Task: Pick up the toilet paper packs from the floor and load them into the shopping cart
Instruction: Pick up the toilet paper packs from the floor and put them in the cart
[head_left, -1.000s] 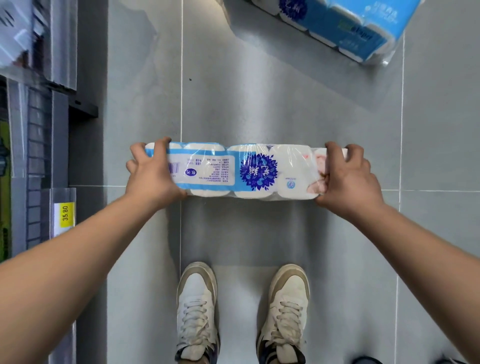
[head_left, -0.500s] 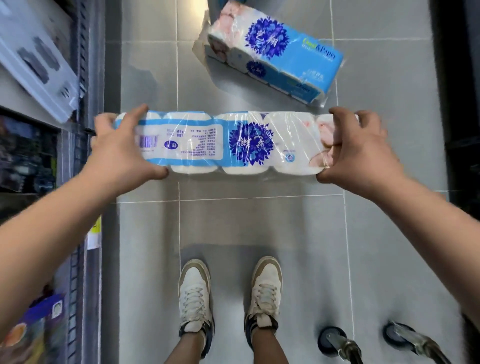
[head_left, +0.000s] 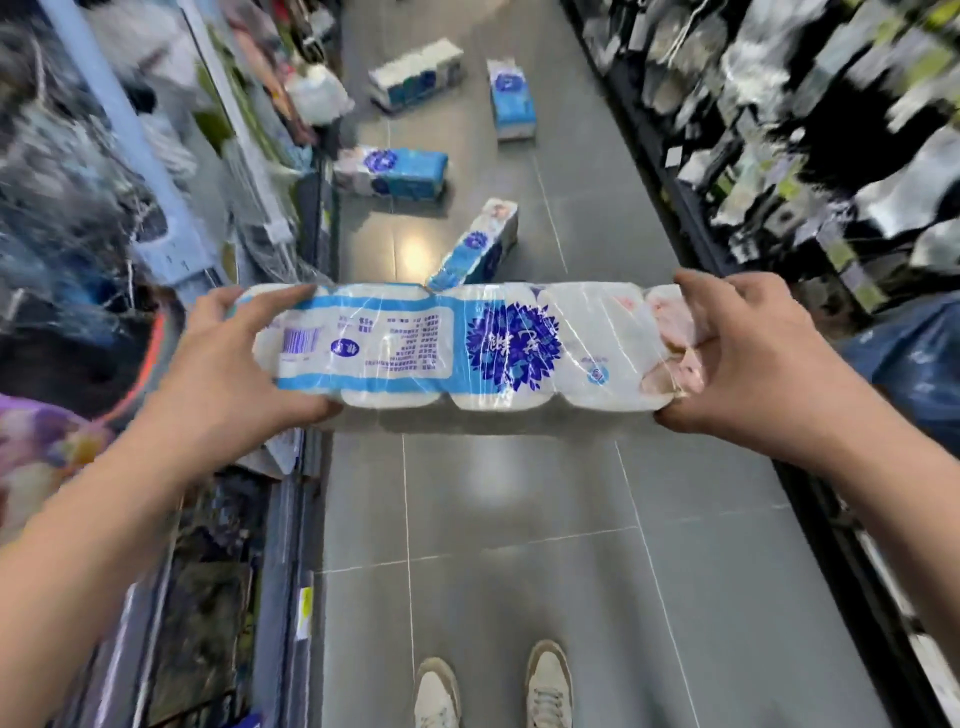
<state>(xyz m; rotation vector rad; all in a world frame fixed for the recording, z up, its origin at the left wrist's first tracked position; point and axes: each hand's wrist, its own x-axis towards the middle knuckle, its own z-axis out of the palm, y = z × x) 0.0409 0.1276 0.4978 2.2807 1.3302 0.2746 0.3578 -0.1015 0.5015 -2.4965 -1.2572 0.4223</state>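
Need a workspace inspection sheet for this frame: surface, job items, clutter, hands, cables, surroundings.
Surface: grey tiled floor, with glare patches.
Job's things: held pack is level and off the floor. Four more lie ahead: nearest floor pack, lying diagonally; pack by the left shelving; far right pack; far left pack. The shopping cart is not in view.
Clutter: blurred white bundle near the left shelving, too blurred to identify.
Hands: left hand grips the held pack's left end; right hand grips its right end.
Cables: nothing seen.
Surroundings: left shelving and right shelving, both stocked and blurred; shoes at the bottom edge.
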